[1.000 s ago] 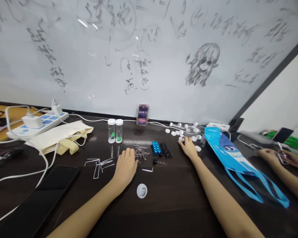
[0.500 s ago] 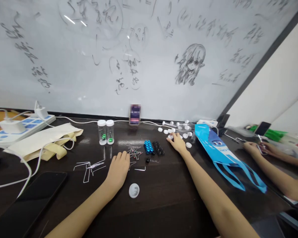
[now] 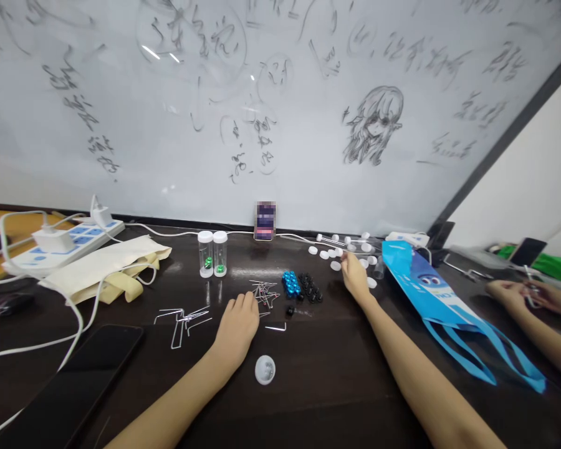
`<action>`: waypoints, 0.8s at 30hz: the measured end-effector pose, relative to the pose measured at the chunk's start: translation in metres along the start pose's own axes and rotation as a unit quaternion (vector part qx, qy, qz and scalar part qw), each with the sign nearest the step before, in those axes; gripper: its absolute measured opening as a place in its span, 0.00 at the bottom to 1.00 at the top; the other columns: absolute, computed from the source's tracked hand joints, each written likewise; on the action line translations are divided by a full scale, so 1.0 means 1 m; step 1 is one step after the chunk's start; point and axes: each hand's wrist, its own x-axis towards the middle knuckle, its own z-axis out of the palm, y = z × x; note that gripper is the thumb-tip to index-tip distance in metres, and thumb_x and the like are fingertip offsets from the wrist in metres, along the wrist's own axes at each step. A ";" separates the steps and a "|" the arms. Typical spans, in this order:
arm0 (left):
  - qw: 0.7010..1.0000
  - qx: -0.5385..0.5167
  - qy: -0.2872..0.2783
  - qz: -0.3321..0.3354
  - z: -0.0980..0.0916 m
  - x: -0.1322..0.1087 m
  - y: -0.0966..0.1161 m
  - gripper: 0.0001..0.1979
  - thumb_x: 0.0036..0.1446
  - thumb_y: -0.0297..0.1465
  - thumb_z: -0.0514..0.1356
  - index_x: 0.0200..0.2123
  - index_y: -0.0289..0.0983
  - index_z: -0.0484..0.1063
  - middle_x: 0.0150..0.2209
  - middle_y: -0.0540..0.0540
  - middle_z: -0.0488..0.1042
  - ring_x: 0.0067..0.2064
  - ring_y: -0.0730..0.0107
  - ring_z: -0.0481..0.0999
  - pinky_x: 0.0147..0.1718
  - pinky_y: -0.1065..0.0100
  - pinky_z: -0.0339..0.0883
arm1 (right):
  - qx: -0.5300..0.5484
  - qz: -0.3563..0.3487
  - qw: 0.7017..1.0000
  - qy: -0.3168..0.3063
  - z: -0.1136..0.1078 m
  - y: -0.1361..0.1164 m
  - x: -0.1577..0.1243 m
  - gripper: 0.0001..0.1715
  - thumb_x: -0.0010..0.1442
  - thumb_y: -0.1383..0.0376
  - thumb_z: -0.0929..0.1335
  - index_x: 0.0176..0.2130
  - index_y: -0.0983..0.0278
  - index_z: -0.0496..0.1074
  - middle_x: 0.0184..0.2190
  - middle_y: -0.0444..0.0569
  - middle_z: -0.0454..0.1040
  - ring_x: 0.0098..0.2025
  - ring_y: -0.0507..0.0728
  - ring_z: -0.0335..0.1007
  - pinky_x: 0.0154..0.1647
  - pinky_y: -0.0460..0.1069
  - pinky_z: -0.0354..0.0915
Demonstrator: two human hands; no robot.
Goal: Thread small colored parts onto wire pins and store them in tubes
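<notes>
Lying well to the left of the left hand [image 3: 238, 321] is a dark phone [image 3: 75, 374]; bent metal rods [image 3: 184, 317] lie nearer, on the same side. Two capped clear tubes [image 3: 206, 255], with green pieces inside, stand upright beyond the left hand. That hand is palm down, fingers together and lightly bent; whether anything lies beneath them cannot be told. Just to its right is a tangle of thin metal pins [image 3: 265, 296], with a round white piece [image 3: 265, 370] nearer the wearer. Between the hands lie blue beads [image 3: 291, 284] and, beside them, black beads [image 3: 311, 288]. White caps [image 3: 335, 265] are scattered around the fingers of the right hand [image 3: 358, 279], which are drawn together; one cap [image 3: 339, 252] is at the fingertips, though a grip cannot be confirmed. The step in hand is judged to be picking among these caps; the next move would call for a narrow fingertip pinch, leaving neighbouring caps undisturbed. Right of this hand lies a blue bag [image 3: 418, 280].
</notes>
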 end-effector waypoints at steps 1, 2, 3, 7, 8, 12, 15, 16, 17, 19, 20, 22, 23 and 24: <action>1.000 0.000 0.000 0.002 -0.001 0.000 0.000 0.12 0.57 0.16 0.50 0.35 0.32 0.71 0.35 0.38 0.71 0.38 0.53 0.69 0.35 0.57 0.62 | -0.016 0.018 1.000 -0.007 -0.001 0.001 0.003 0.20 0.68 0.66 0.51 0.50 0.68 0.64 0.40 0.58 0.73 0.42 0.63 0.71 0.39 0.52 0.63; 1.000 -0.001 0.000 0.003 -0.002 0.000 0.001 0.12 0.57 0.16 0.50 0.35 0.31 0.71 0.36 0.38 0.71 0.38 0.52 0.69 0.35 0.57 0.62 | -0.032 0.031 0.999 -0.016 -0.002 0.003 0.006 0.20 0.68 0.65 0.52 0.48 0.68 0.65 0.38 0.59 0.74 0.40 0.63 0.71 0.37 0.53 0.63; 1.000 -0.002 0.001 0.005 -0.002 0.001 0.001 0.12 0.57 0.17 0.50 0.35 0.31 0.72 0.36 0.38 0.71 0.38 0.52 0.69 0.35 0.57 0.62 | -0.048 0.037 0.998 -0.025 -0.004 0.005 0.009 0.19 0.68 0.64 0.53 0.48 0.67 0.66 0.38 0.59 0.74 0.40 0.64 0.71 0.37 0.53 0.62; 1.000 -0.011 0.001 0.009 -0.003 0.002 0.003 0.11 0.56 0.16 0.51 0.36 0.32 0.71 0.37 0.38 0.72 0.39 0.53 0.70 0.35 0.58 0.62 | -0.109 0.018 0.991 -0.078 -0.010 0.015 0.028 0.15 0.66 0.66 0.60 0.51 0.68 0.66 0.44 0.61 0.72 0.46 0.66 0.70 0.40 0.55 0.63; 1.000 -0.015 0.002 0.008 -0.002 0.002 0.003 0.11 0.56 0.16 0.51 0.36 0.33 0.70 0.37 0.39 0.72 0.39 0.53 0.70 0.35 0.59 0.61 | -0.124 0.009 0.987 -0.100 -0.011 0.017 0.033 0.15 0.66 0.66 0.61 0.51 0.68 0.66 0.44 0.60 0.73 0.46 0.65 0.70 0.41 0.56 0.64; 0.994 -0.108 0.019 -0.018 -0.001 0.001 0.003 0.09 0.61 0.23 0.51 0.43 0.36 0.67 0.41 0.41 0.71 0.39 0.56 0.70 0.35 0.59 0.62 | -0.174 -0.016 0.967 -0.187 -0.013 0.019 0.051 0.17 0.65 0.62 0.65 0.52 0.66 0.66 0.45 0.52 0.72 0.42 0.58 0.72 0.42 0.56 0.69; 0.970 -0.233 0.046 -0.052 -0.002 0.001 -0.001 0.10 0.63 0.26 0.50 0.47 0.38 0.63 0.45 0.42 0.69 0.42 0.58 0.70 0.39 0.60 0.63 | -0.199 -0.030 0.955 -0.218 -0.018 0.013 0.056 0.17 0.65 0.62 0.66 0.52 0.67 0.67 0.47 0.52 0.71 0.44 0.58 0.72 0.44 0.57 0.70; 0.960 -0.268 0.057 -0.064 -0.002 0.001 -0.003 0.10 0.64 0.26 0.49 0.47 0.38 0.62 0.45 0.43 0.69 0.43 0.59 0.70 0.40 0.59 0.63 | -0.203 -0.035 0.953 -0.220 -0.021 0.010 0.057 0.17 0.65 0.62 0.66 0.52 0.67 0.67 0.48 0.52 0.71 0.44 0.58 0.72 0.44 0.57 0.70; 0.948 -0.299 0.069 -0.077 -0.002 0.002 -0.005 0.10 0.64 0.26 0.49 0.47 0.39 0.62 0.45 0.43 0.68 0.43 0.59 0.70 0.42 0.59 0.63 | -0.206 -0.040 0.953 -0.218 -0.025 0.005 0.056 0.17 0.65 0.62 0.66 0.52 0.66 0.67 0.48 0.52 0.71 0.45 0.58 0.72 0.44 0.57 0.70; 0.924 -0.352 0.099 -0.107 0.000 0.003 -0.010 0.08 0.64 0.26 0.49 0.46 0.39 0.61 0.44 0.43 0.68 0.45 0.59 0.69 0.43 0.58 0.64 | -0.206 -0.047 0.956 -0.203 -0.037 -0.005 0.053 0.18 0.66 0.61 0.65 0.52 0.67 0.67 0.47 0.53 0.72 0.44 0.59 0.72 0.45 0.58 0.69; 0.912 -0.374 0.117 -0.124 0.001 0.004 -0.012 0.08 0.63 0.26 0.49 0.45 0.38 0.61 0.43 0.43 0.68 0.45 0.59 0.69 0.44 0.58 0.63 | -0.205 -0.049 0.959 -0.190 -0.044 -0.011 0.051 0.18 0.66 0.61 0.64 0.52 0.68 0.67 0.45 0.55 0.73 0.44 0.60 0.73 0.44 0.58 0.68; 0.885 -0.408 0.155 -0.160 0.005 0.006 -0.015 0.08 0.62 0.27 0.51 0.45 0.39 0.62 0.42 0.43 0.68 0.46 0.58 0.68 0.45 0.56 0.63 | -0.195 -0.058 0.966 -0.158 -0.060 -0.028 0.048 0.18 0.66 0.64 0.63 0.51 0.74 0.67 0.41 0.65 0.75 0.42 0.67 0.74 0.40 0.59 0.66; 0.871 -0.423 0.173 -0.179 0.007 0.007 -0.016 0.08 0.62 0.27 0.51 0.44 0.39 0.62 0.42 0.43 0.68 0.46 0.58 0.68 0.46 0.55 0.63 | -0.185 -0.064 0.971 -0.139 -0.069 -0.038 0.047 0.18 0.66 0.64 0.62 0.51 0.74 0.66 0.40 0.68 0.75 0.42 0.69 0.74 0.38 0.59 0.65; 0.858 -0.435 0.188 -0.199 0.010 0.008 -0.017 0.08 0.61 0.28 0.52 0.44 0.39 0.62 0.41 0.44 0.68 0.46 0.58 0.68 0.46 0.54 0.62 | -0.172 -0.071 0.975 -0.118 -0.078 -0.050 0.046 0.18 0.67 0.64 0.61 0.51 0.75 0.66 0.39 0.69 0.75 0.42 0.71 0.74 0.37 0.59 0.64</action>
